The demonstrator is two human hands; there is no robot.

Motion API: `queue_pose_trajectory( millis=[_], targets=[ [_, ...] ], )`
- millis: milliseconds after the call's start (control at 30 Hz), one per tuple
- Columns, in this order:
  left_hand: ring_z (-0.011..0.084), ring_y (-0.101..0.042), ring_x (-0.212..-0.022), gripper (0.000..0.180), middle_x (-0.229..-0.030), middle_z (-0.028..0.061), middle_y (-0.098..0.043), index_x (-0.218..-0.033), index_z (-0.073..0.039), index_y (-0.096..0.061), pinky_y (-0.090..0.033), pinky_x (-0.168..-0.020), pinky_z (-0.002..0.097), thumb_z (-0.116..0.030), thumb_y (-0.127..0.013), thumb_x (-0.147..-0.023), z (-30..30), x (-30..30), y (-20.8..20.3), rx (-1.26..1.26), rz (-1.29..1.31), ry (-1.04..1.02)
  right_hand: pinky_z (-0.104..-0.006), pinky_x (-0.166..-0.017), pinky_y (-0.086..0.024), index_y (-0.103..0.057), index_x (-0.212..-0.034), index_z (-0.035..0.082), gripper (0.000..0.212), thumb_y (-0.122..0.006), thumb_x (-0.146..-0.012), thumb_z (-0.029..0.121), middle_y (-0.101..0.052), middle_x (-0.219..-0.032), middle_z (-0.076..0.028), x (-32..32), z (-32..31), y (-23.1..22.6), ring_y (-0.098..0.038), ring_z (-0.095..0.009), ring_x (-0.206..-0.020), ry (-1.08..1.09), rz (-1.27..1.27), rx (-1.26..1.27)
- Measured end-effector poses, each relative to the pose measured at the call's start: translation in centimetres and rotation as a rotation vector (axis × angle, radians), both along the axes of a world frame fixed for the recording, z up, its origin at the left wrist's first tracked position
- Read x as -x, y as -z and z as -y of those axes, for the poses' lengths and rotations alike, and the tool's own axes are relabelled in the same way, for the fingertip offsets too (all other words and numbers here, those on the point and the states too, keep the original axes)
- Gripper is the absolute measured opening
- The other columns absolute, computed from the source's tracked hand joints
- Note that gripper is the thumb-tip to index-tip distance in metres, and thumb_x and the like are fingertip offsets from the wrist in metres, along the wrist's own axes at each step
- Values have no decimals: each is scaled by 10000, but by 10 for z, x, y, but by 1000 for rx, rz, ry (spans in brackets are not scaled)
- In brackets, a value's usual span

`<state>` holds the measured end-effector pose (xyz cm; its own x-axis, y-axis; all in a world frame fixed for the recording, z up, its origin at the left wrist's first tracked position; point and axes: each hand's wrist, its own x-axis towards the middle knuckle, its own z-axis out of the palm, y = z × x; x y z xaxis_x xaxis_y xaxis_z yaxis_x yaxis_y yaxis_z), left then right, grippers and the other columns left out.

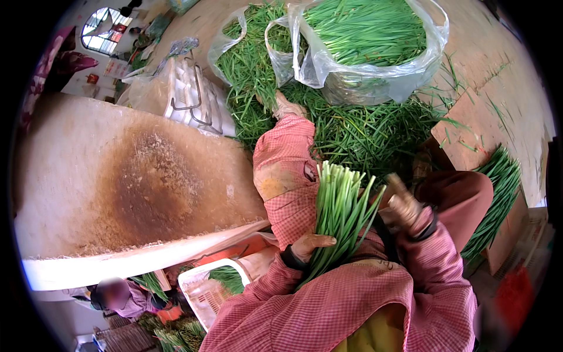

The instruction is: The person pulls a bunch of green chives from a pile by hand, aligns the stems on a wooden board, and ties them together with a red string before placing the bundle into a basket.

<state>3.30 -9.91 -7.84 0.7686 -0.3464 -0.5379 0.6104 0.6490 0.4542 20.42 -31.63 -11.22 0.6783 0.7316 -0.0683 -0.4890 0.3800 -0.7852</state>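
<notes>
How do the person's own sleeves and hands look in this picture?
The left sleeve and right sleeve are pink with a small check pattern, each ending in a dark cuff. The left hand and right hand wear no gloves; the right looks blurred.

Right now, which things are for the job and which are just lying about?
Likely for the job:
- bunch of greens, in the left hand
- loose greens
- bag of greens

Probably just lying about:
- ribbed white thing
- blurry red thing

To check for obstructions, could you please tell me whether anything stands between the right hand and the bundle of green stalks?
Nothing visible does: the blurred right hand is just right of the green bundle, which the left hand holds from the left.
</notes>
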Motion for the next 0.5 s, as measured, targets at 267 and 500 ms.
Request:
queue_pose_trajectory(
  millis=[267, 500],
  targets=[
    [135, -480, -1011, 733, -1122, 56, -500, -1256, -33, -325, -397, -869, 288, -75, -732, -648, 6, -36, -36, -605, 374, 254, -267, -764, -468, -480, -1164, 31, 512, -687, -696, 9, -602, -936, -45, -1, -83, -54, -567, -133, -845, 11, -121, 37],
    [139, -516, -938, 626, -1051, 56, -525, -1239, -30, -339, -417, -818, 269, -214, -658, -732, -16, -77, -15, -172, 331, 205, -285, -849, -420, -355, -1285, 53, 710, -721, -676, 53, -531, -1094, -73, 9, -87, -54, -520, -143, -951, 70, -13, -79]
  ],
)
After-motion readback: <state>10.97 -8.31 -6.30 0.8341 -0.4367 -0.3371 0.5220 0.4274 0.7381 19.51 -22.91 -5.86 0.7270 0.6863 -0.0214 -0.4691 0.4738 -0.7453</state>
